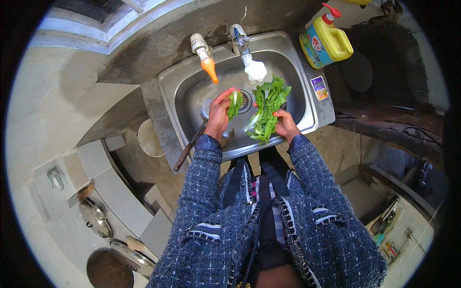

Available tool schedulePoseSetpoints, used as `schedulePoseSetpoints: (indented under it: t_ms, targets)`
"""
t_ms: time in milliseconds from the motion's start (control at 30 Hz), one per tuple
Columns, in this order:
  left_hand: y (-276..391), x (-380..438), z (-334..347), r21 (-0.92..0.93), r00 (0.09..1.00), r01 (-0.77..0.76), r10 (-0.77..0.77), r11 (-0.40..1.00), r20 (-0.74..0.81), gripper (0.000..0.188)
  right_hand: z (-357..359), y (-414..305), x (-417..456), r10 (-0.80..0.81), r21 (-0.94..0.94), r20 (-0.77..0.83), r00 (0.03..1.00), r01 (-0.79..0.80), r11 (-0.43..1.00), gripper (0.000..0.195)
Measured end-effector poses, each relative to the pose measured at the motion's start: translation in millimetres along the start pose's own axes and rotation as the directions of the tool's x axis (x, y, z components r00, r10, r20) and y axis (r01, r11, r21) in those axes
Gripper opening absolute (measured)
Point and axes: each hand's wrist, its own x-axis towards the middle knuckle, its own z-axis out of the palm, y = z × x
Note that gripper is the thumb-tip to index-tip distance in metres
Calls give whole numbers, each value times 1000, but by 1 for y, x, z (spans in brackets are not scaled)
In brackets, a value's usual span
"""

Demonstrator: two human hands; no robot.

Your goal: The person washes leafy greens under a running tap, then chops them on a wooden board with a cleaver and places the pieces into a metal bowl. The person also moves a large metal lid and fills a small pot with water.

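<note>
Both of my hands are over a stainless steel sink (191, 104). My left hand (219, 113) pinches a small green leaf (235, 103) with a white rib, left of the drain strainer (245, 102). In my right hand (284, 122) is a larger bunch of leafy greens (268, 111) with pale stems, at the basin's right side. Behind my left wrist a ladle (192, 142) rests across the sink's left rim, its wooden handle pointing towards me. A tap (242, 45) with a white nozzle cover (255, 71) reaches over the basin.
A second tap with an orange spout (209, 68) stands left. On the right counter are a yellow detergent jug (326, 43) with a red pump and a small printed packet (319, 88). A pale bucket (150, 138) sits below left; metal lids (95, 217) lie on tiles.
</note>
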Motion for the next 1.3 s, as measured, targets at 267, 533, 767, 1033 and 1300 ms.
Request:
schedulePoseSetpoints:
  t_ms: [267,533,767,1033,1300]
  targets:
    - [4,-1,4,24,1000,7,-6,1000,-6,43,3,0,-2,0,-1,5,1000,0,1000,74]
    - [-2,1,12,262,995,61,-37,963,-96,22,-5,3,-1,11,-34,19,1000,-10,999,72]
    - [-34,10,31,619,999,-16,-6,785,34,20,-46,16,2,97,-77,-87,991,-104,992,67]
    - [-26,6,17,157,992,121,-114,980,-53,23,-6,0,-5,21,72,13,1000,-22,997,75]
    - [-24,8,10,47,986,167,-168,985,21,28,0,2,-2,36,78,22,999,-37,996,76]
